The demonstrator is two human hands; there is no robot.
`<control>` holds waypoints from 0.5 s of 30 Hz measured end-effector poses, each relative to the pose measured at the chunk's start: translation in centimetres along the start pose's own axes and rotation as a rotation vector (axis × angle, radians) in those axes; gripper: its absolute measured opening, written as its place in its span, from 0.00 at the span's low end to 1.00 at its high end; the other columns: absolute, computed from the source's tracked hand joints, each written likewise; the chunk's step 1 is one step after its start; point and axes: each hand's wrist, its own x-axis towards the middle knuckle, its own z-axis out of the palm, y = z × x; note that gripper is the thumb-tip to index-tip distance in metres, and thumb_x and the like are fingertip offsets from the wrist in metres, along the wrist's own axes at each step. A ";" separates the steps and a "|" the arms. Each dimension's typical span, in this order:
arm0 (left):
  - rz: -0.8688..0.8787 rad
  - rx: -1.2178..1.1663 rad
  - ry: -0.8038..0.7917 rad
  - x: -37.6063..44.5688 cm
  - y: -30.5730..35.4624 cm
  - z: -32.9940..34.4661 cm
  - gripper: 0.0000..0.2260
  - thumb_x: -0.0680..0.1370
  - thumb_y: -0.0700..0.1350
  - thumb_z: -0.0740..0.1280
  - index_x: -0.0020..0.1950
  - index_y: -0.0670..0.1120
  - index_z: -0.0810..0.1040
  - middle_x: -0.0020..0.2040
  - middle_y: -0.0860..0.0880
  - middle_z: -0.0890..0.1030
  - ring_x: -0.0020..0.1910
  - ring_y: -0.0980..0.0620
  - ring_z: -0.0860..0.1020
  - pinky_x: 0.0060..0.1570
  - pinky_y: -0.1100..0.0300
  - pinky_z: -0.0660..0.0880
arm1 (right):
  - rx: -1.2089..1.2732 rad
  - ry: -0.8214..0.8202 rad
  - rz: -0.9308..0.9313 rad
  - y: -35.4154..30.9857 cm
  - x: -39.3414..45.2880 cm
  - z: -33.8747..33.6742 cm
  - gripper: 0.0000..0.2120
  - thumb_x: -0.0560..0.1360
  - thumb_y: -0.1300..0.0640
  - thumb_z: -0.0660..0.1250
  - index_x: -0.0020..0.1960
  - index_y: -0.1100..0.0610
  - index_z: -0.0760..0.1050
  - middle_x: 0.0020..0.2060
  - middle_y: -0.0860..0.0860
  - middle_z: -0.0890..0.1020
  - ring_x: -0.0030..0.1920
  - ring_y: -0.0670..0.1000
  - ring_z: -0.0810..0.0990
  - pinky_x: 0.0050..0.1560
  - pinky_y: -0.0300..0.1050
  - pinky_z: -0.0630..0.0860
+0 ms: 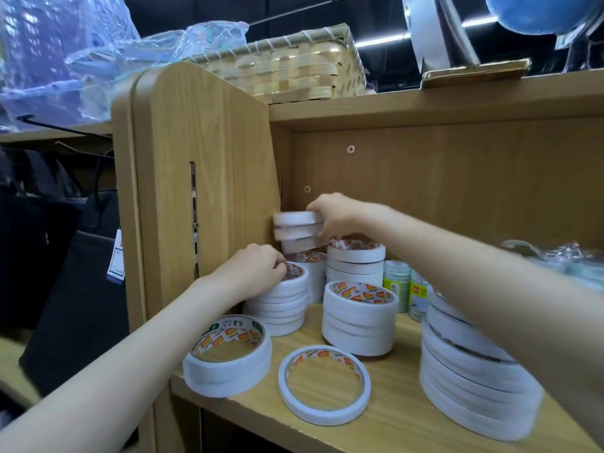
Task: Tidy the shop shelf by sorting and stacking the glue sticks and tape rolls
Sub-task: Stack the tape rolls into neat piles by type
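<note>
Nearest me on the pale wooden shelf [392,416] lies a single thin white tape ring [323,384], loose at the near edge. Farther in, my left hand [258,269] curls its fingertips over the top of a left-hand stack of white tape rolls [281,305], steadying it. My right hand [333,217] grips a small bundle of white rolls [297,230], lifted in the far left corner; blur hides, I think, their exact count. I should lower them squarely, edges aligned, before letting go.

Right hand [336,217] gripped three stacked tape rolls [297,232] above the shelf [392,387]; left hand [258,266] pinched the top of a stack [281,302].
</note>
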 end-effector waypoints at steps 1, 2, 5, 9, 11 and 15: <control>-0.003 -0.002 0.040 0.0 -0.2 0.1 0.15 0.79 0.44 0.57 0.62 0.48 0.78 0.51 0.45 0.81 0.50 0.46 0.77 0.44 0.60 0.69 | -0.015 -0.005 -0.017 -0.1 0.4 0.8 0.13 0.66 0.61 0.74 0.39 0.55 0.69 0.40 0.52 0.75 0.41 0.54 0.78 0.29 0.40 0.71; -0.002 -0.017 0.071 -0.1 -0.3 0.1 0.16 0.78 0.43 0.58 0.64 0.48 0.76 0.47 0.46 0.82 0.47 0.47 0.77 0.42 0.60 0.70 | -0.027 0.014 -0.033 0.0 0.7 1.1 0.13 0.66 0.60 0.74 0.43 0.57 0.71 0.43 0.53 0.74 0.43 0.55 0.78 0.32 0.42 0.73; 0.025 -0.124 0.047 0.0 -0.5 0.0 0.21 0.78 0.42 0.60 0.71 0.50 0.68 0.34 0.53 0.75 0.35 0.54 0.73 0.30 0.65 0.66 | 0.031 0.038 -0.040 0.3 0.6 0.4 0.18 0.68 0.60 0.74 0.55 0.58 0.72 0.48 0.53 0.73 0.40 0.51 0.79 0.35 0.40 0.73; 0.007 -0.215 -0.002 0.8 -0.6 -0.1 0.20 0.77 0.43 0.61 0.69 0.47 0.69 0.44 0.49 0.79 0.44 0.50 0.76 0.42 0.60 0.70 | 0.215 0.069 -0.046 0.7 -0.8 0.0 0.21 0.72 0.58 0.71 0.63 0.55 0.70 0.56 0.50 0.72 0.35 0.42 0.81 0.35 0.33 0.75; -0.017 -0.295 0.082 1.0 -0.8 -0.1 0.20 0.77 0.42 0.62 0.69 0.44 0.68 0.54 0.42 0.80 0.54 0.44 0.77 0.53 0.53 0.73 | 0.166 0.160 -0.040 1.0 -1.6 -0.6 0.23 0.73 0.58 0.69 0.66 0.55 0.68 0.61 0.52 0.71 0.48 0.49 0.81 0.45 0.39 0.77; 0.107 -0.199 0.270 1.5 -0.1 -0.4 0.28 0.78 0.43 0.63 0.76 0.47 0.55 0.71 0.46 0.66 0.68 0.45 0.66 0.65 0.55 0.62 | 0.090 0.035 0.070 2.3 -3.7 -2.1 0.14 0.75 0.58 0.66 0.61 0.56 0.72 0.58 0.53 0.75 0.40 0.48 0.78 0.36 0.37 0.77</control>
